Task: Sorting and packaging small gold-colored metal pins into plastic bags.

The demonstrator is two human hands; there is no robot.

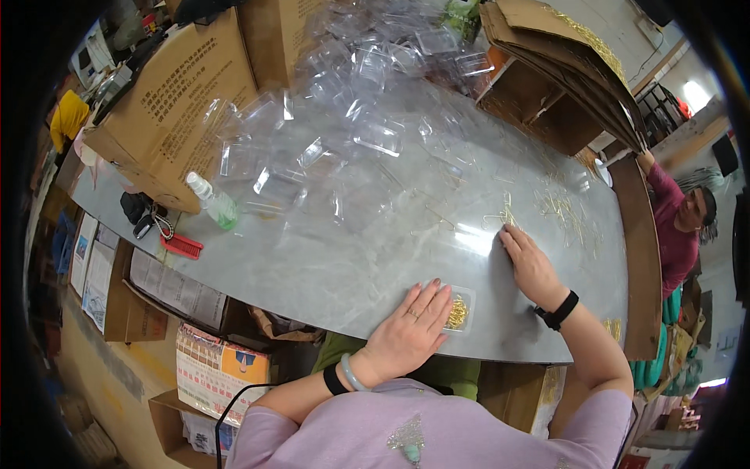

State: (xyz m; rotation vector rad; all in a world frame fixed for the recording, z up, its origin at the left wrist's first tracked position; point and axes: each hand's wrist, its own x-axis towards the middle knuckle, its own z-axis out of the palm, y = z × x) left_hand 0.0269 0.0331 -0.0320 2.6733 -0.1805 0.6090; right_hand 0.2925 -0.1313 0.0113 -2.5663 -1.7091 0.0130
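My left hand [408,328] lies flat with its fingers stretched out, resting over the left side of a small clear plastic box [466,322]. A cluster of small gold metal pieces [458,313] sits in that box, partly covered by my fingertips. Farther right, my right hand [534,267] reaches forward over the table with extended fingers. Its fingertips meet the near end of a little group of gold wire hooks [506,213]. No held piece shows in that hand. More thin gold hooks [558,205] lie scattered to its right.
Clear plastic boxes [367,70] pile up at the back of the grey table [351,258]. A spray bottle [212,202], keys [152,219] and a red comb-like item [182,247] lie left. Cardboard cartons [183,102] flank the table. Another person [673,234] stands far right.
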